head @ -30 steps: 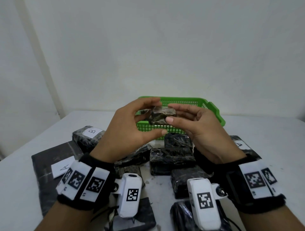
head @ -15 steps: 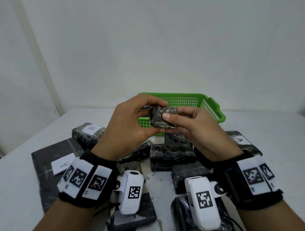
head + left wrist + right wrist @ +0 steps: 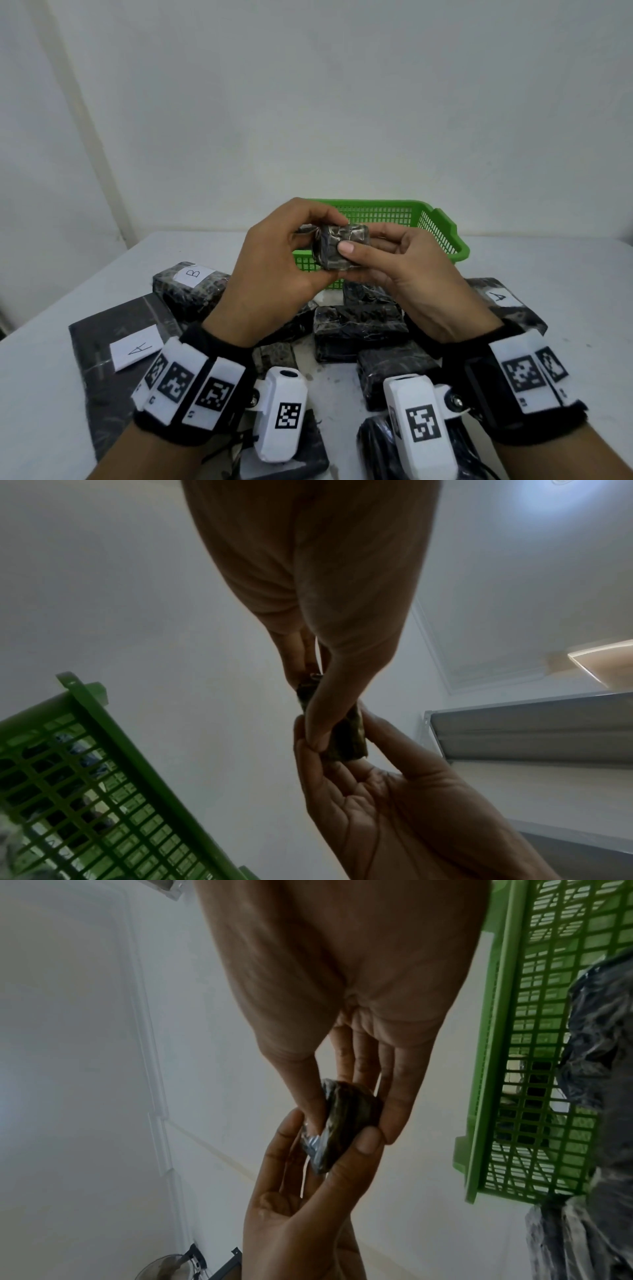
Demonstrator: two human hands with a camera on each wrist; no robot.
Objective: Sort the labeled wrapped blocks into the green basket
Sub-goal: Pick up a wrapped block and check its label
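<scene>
You've got a small wrapped block (image 3: 340,247) pinched between your left hand (image 3: 274,274) and right hand (image 3: 407,270) right in front of the green basket (image 3: 442,233), with more wrapped blocks (image 3: 359,322) and A/B-labeled ones (image 3: 190,284) cluttering the surface (image 3: 565,260) below.

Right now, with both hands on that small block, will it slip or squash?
The small block probably keeps its shape: its edges look square under the pinch of the left hand and right hand. Its glossy, crinkled wrap may be slippery. It seems light, held by fingertips alone.
</scene>
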